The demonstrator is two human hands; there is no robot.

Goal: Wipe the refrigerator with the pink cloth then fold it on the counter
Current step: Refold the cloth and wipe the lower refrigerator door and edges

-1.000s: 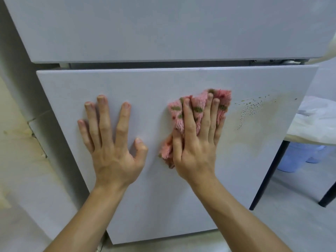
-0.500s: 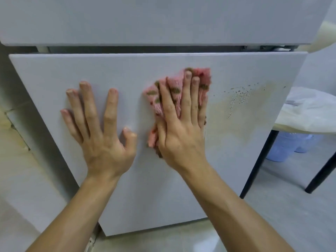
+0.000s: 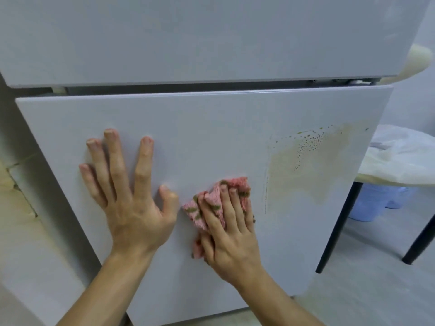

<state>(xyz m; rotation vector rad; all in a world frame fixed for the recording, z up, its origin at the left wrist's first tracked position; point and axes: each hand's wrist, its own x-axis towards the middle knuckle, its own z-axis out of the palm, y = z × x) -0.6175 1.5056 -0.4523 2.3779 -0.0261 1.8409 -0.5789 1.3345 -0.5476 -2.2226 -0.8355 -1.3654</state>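
Observation:
The white refrigerator fills the view; its lower door (image 3: 211, 128) faces me and the upper door (image 3: 200, 38) sits above a dark gap. My left hand (image 3: 127, 196) lies flat on the lower door, fingers spread. My right hand (image 3: 228, 234) presses the crumpled pink cloth (image 3: 207, 205) with green spots against the door with straight fingers, just right of my left thumb. A yellowish stain with dark specks (image 3: 310, 165) marks the door to the right of the cloth.
To the right stands a table with black legs (image 3: 336, 229) and a white plastic sheet (image 3: 404, 156) on top. Pale blue bins (image 3: 376, 203) sit under it on the grey floor. A wall with cracked beige patches (image 3: 14, 184) is on the left.
My right hand has slid the cloth down the lower door, from near its upper edge to beside my left thumb. My left hand stays flat on the door.

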